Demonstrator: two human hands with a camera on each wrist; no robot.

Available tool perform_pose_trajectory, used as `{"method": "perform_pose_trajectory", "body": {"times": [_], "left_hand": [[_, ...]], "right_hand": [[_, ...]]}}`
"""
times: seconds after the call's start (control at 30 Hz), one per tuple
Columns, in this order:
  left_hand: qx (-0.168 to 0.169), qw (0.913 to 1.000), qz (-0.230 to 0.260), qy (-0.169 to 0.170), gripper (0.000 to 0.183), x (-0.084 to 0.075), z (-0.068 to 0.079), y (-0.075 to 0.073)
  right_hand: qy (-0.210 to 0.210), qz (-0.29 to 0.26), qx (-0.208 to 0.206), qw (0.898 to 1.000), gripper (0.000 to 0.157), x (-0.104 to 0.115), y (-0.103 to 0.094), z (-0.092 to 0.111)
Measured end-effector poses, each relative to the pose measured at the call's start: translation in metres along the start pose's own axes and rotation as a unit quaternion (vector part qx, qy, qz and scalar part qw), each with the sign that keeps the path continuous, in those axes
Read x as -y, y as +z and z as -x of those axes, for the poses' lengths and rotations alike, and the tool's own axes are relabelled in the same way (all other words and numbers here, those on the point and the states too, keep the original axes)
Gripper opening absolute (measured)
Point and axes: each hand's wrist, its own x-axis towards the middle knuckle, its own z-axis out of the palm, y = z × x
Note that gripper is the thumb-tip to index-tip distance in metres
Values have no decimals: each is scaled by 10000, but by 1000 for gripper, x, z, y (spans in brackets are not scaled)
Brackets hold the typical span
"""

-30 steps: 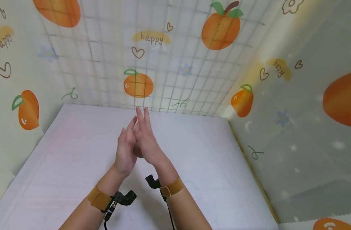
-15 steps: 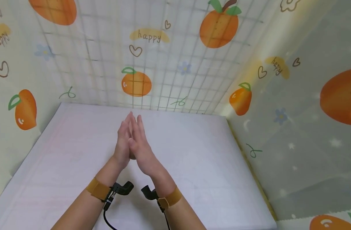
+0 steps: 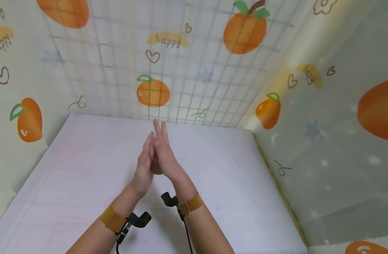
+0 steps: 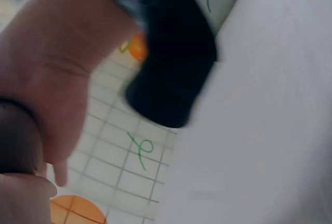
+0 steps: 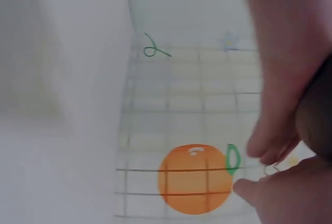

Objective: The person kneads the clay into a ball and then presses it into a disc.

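Observation:
Above the white tabletop (image 3: 232, 176) my two hands are pressed palm to palm, fingers straight and pointing away from me. My left hand (image 3: 144, 167) lies a little behind and below my right hand (image 3: 164, 153). A small brown rounded lump (image 3: 156, 169) is squeezed between the palms; only its near edge shows. The left wrist view has the lump (image 4: 15, 141) dark at the left edge beside my left palm (image 4: 57, 53). In the right wrist view the lump (image 5: 317, 117) sits between my right palm (image 5: 285, 53) and my left hand's fingers (image 5: 285, 198).
Soft walls printed with oranges enclose the table: a back wall (image 3: 85, 53) with a wire grid (image 3: 187, 88) and a right wall (image 3: 324, 141). Black wrist cameras on tan straps (image 3: 139, 218) (image 3: 169, 200) trail cables toward me.
My right hand slid back toward me against the left, then forward again; the palms have stayed pressed together on the brown lump throughout.

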Motion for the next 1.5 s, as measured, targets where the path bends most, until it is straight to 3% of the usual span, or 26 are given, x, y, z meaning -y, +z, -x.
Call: {"method": "perform_pose_trajectory", "body": {"times": [0.27,0.43,0.5,0.57,0.77,0.93,1.03,1.27,1.33,1.43,1.5], "left_hand": [[-416,9986,232,-217,82,-7,-9,-13],[-355,9962,-161,-784,84,-2,-12,-15],[-302,9952,-344,-866,83,3,-10,-12],[-310,9947,-451,-870,85,8,-7,-7],[-289,9964,-69,-791,85,12,1,1],[-136,9993,203,-277,79,4,-2,1],[-229,9994,233,-112,80,-2,-2,-1],[-436,9989,63,-177,82,-10,-9,-13],[-539,9979,-35,-361,81,-8,-12,-16],[-587,9957,-55,-718,79,-2,-14,-18],[-576,9947,-83,-847,79,6,-14,-18]], "right_hand": [[-137,-468,419,9979,77,-11,15,14],[-334,-12,307,9990,85,0,20,22],[-292,203,183,9992,82,5,20,22],[-236,383,63,9990,77,9,17,21],[-232,889,-132,9957,68,5,8,11],[-70,307,-69,9995,74,-8,2,5],[-39,1,138,9999,78,-16,1,5],[-212,-779,569,9951,80,-21,13,21],[-334,-616,532,9961,84,-15,18,24],[-515,44,440,9977,94,-6,23,27],[-560,441,362,9968,92,-2,23,26]]}}
